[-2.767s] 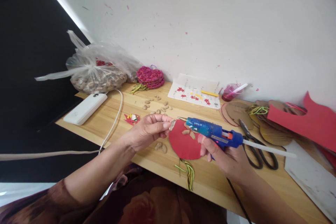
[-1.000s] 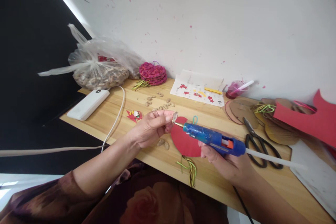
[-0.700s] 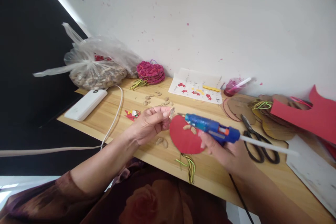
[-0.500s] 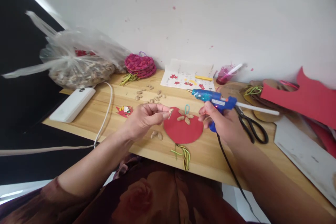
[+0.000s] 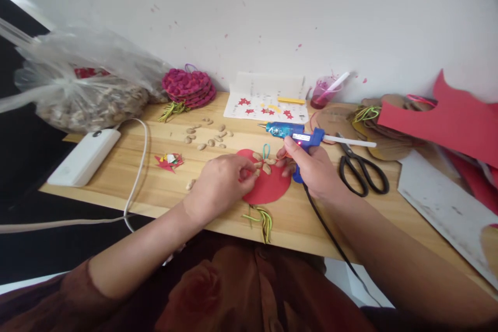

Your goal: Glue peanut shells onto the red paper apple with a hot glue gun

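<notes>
On the wooden table lies a red round cutout [image 5: 266, 189] with a teal loop at its top and a green string tassel [image 5: 266, 223] below. Several peanuts [image 5: 266, 168] sit in a flower shape near its upper part. My left hand [image 5: 223, 181] pinches a peanut [image 5: 256, 171] against the left side of that flower; its fingers partly cover it. My right hand [image 5: 311, 166] grips a blue glue gun [image 5: 291, 134], its nozzle pointing left above the cutout, and its fingertips reach the cutout's right edge. A white glue stick projects from the gun's back.
Loose peanuts [image 5: 211, 142] and red paper scraps [image 5: 170, 161] lie on the left. A white power bank [image 5: 84, 158] with a cable, a bag of peanuts [image 5: 97, 101], black scissors [image 5: 361, 171], a pink cup [image 5: 324, 93] and red card [image 5: 451, 119] surround the work.
My left hand has brought its peanut down and right onto the red cutout. The glue gun, still in my right hand, sits close over the cutout. The camera view has shifted.
</notes>
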Tool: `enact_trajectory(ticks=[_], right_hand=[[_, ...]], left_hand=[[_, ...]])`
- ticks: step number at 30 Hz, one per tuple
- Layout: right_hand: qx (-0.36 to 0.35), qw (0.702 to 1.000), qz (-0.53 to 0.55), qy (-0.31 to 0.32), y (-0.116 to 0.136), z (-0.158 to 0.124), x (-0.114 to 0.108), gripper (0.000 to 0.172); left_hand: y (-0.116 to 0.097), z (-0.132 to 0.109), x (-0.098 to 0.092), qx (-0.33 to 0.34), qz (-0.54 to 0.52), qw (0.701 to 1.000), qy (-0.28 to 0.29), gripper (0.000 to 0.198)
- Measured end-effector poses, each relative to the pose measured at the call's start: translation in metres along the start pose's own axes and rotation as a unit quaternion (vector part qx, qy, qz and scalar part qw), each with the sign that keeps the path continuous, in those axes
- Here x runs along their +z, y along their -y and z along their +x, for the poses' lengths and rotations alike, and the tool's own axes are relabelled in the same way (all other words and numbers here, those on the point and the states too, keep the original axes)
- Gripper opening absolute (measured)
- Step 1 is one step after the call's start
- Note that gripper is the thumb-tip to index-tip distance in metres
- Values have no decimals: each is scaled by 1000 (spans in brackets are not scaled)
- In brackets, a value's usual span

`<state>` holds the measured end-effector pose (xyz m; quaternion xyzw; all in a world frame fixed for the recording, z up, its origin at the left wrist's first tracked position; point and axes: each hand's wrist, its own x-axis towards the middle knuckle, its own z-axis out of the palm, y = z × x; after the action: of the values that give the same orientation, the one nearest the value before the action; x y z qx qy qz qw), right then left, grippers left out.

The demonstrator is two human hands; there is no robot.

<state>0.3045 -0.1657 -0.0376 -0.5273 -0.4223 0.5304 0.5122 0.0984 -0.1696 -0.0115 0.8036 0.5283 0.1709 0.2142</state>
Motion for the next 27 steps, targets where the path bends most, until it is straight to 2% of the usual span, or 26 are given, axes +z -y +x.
enact_trajectory(ticks=[9, 21, 27], right_hand=[[16, 999, -32, 6, -6, 2, -1, 47], [13, 999, -35, 8, -4, 2, 1, 49], [19, 999, -41, 5, -7, 2, 0, 48]], left_hand=[[-8, 3, 5, 21, 143, 989, 21, 12], [-4, 5, 8, 77, 178, 981, -2, 12], [-4, 5, 9, 76, 195, 978, 8, 12]])
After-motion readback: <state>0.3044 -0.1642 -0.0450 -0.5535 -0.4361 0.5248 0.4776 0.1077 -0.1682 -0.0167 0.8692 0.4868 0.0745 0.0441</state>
